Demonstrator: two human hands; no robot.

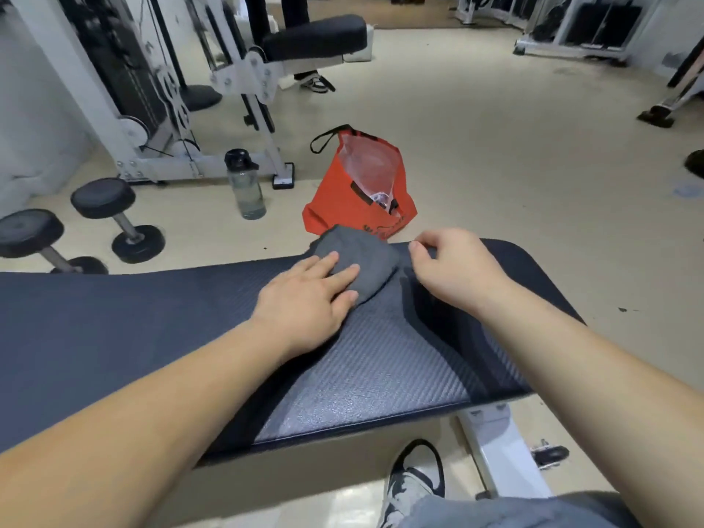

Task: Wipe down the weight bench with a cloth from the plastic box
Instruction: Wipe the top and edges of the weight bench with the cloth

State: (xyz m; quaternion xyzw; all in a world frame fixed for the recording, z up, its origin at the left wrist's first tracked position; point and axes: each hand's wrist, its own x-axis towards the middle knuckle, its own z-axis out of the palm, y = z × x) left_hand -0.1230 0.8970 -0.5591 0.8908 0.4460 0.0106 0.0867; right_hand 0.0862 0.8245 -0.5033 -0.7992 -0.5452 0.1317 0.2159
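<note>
A dark padded weight bench (381, 360) runs across the lower half of the head view. A folded grey cloth (362, 257) lies on its far edge. My left hand (304, 295) rests flat on the near part of the cloth, fingers spread. My right hand (453, 268) hovers just right of the cloth with its fingers curled, thumb and forefinger pinched near the cloth's right edge; whether they grip the cloth I cannot tell. Behind the bench an orange bag (358, 192) stands on the floor with a clear plastic box (365, 169) inside it.
A water bottle (245, 184) stands on the floor left of the bag, and dumbbells (114, 219) lie further left. A white cable machine (160, 89) fills the back left. Another person's shoe (314, 81) shows behind it. My own shoe (415, 485) is below the bench.
</note>
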